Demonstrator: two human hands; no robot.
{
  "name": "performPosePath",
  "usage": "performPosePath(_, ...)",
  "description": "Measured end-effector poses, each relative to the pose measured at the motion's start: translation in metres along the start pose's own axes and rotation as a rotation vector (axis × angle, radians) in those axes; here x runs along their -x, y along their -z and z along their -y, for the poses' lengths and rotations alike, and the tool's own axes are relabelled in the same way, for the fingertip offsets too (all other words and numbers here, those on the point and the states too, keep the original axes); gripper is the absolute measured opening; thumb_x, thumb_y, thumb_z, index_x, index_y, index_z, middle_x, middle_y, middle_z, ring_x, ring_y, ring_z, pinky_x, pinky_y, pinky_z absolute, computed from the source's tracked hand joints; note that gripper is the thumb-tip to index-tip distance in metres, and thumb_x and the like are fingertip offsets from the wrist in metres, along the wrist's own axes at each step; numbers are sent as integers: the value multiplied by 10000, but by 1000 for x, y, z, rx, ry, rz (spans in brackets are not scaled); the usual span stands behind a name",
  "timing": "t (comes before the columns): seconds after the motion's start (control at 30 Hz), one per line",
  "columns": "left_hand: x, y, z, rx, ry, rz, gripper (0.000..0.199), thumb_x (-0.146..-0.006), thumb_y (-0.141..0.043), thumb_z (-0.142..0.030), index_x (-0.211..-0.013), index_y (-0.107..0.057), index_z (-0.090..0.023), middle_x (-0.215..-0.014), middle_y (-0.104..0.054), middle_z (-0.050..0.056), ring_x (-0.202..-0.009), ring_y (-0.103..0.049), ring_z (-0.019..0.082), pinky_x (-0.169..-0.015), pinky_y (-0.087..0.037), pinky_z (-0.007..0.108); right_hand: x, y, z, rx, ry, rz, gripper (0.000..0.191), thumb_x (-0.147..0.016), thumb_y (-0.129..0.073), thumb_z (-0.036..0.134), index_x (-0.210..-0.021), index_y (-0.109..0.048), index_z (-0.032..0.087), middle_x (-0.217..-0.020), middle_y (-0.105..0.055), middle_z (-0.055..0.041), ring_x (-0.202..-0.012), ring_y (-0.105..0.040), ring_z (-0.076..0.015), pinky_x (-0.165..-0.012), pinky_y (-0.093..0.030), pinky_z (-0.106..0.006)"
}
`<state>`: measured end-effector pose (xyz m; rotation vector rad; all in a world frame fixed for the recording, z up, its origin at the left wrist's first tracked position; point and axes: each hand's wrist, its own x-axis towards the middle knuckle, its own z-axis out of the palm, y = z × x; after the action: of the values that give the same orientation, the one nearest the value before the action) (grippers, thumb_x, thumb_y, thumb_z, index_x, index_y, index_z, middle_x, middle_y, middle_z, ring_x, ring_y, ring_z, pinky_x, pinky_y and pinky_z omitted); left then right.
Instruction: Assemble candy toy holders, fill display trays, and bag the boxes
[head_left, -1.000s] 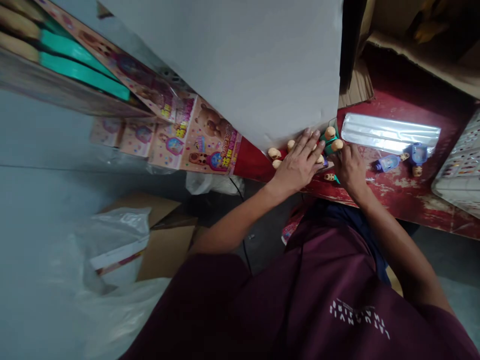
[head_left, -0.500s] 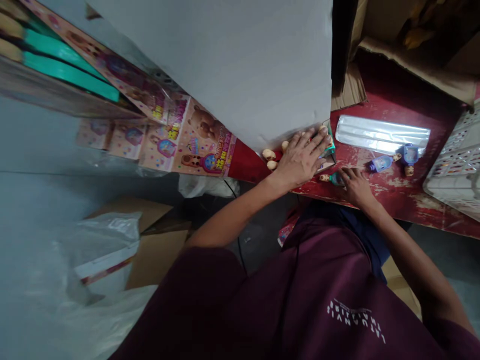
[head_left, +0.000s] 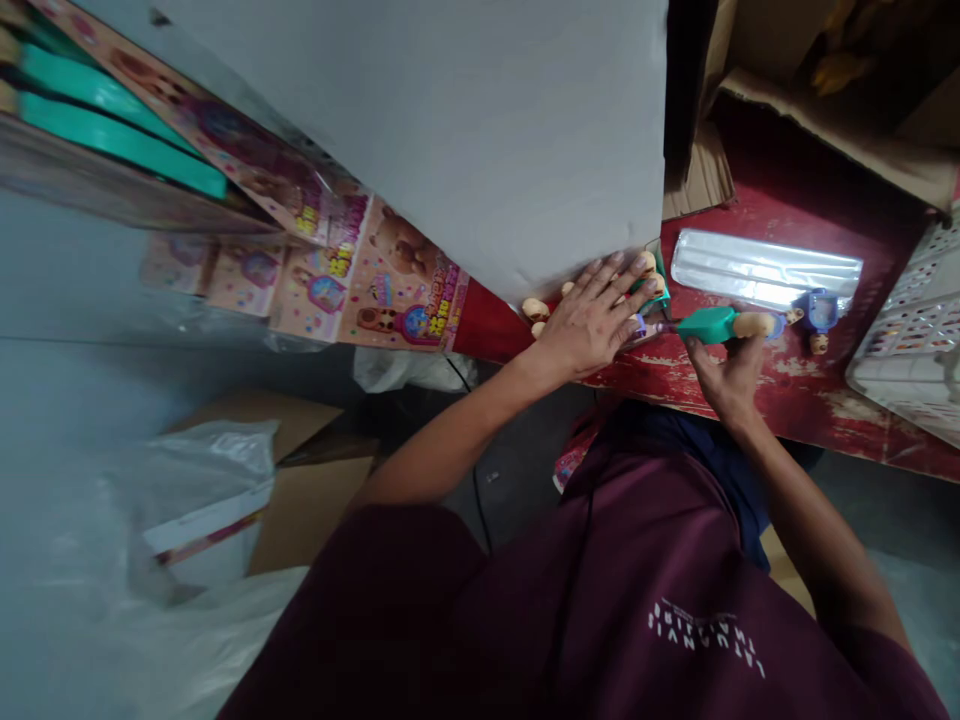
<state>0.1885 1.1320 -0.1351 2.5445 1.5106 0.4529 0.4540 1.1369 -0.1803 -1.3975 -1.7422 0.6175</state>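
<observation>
My left hand [head_left: 585, 322] lies flat with fingers spread over several bear-headed toys in a small open box at the table's front edge. Past its fingertips a green toy [head_left: 657, 291] shows in the box; much of the box is hidden under the hand. In my right hand [head_left: 731, 385], between thumb and fingers, is a green toy with a tan bear head [head_left: 706, 324]. Its narrow end points left toward the box. Just beyond the right hand are two small purple toys; one purple toy [head_left: 823, 310] shows fully, the other is partly covered.
Clear plastic sleeves [head_left: 765, 268] lie on the worn red table [head_left: 795, 385]. A white perforated basket [head_left: 907, 350] stands at the right. A big pale carton [head_left: 487, 130] fills the upper middle. Printed pink boxes [head_left: 397, 290] line the left, with plastic-wrapped cartons [head_left: 300, 515] below.
My right hand has raised a green bear-headed toy from the table edge and turned it, head now to the right. My left hand has shifted slightly left, still over the box.
</observation>
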Motion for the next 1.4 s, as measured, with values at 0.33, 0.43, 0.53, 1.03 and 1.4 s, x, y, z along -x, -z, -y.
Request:
performPosePath(0.33, -1, 1, -1, 50, 22, 1, 583, -1071, -334, -359, -1644, -311, -252, -1735, -272, 63, -1621, -179, 315, -1317, -165, 563, -1, -26, -9, 268, -29, 10, 728, -874, -660, 616, -1365, -479, 109, -1116, -656, -202, -979, -678, -335, -874, -583, -573)
performPosePath(0.43, -1, 3, -3, 61, 32, 10, 586, -1069, -333, -357, -1648, -301, -270, -1735, -273, 52, -1619, -187, 325, -1310, -174, 592, 3, -24, -2, 310, 88, 71, 692, -915, -625, 569, -1411, -456, 117, -1235, -628, -241, -1166, -628, -376, -997, -531, -615)
performPosePath(0.53, -1, 3, -5, 52, 39, 5, 591, -1068, -346, -343, -1651, -300, -259, -1736, -270, 58, -1617, -190, 334, -1309, -175, 596, 4, -27, 1, 336, 216, 176, 633, -944, -610, 489, -1429, -441, 119, -1256, -620, -238, -1219, -604, -367, -1043, -512, -597)
performPosePath(1.03, -1, 2, -4, 63, 40, -7, 586, -1060, -363, -313, -1636, -338, -210, -1728, -289, 77, -1619, -191, 308, -1326, -163, 536, -20, -44, 15, 509, 203, 425, 549, -1001, -483, 298, -1464, -417, 9, -1188, -619, -266, -1112, -595, -374, -969, -530, -554)
performPosePath(1.4, 27, 21, -10, -113, 166, -595, 572, -1068, -325, -431, -1589, -325, -195, -1582, -497, 169, -1515, -430, 268, -1247, -367, 509, -21, -48, 35, 643, 123, 402, 434, -975, -354, 108, -1367, -510, 7, -1099, -692, -262, -985, -674, -327, -821, -555, -435)
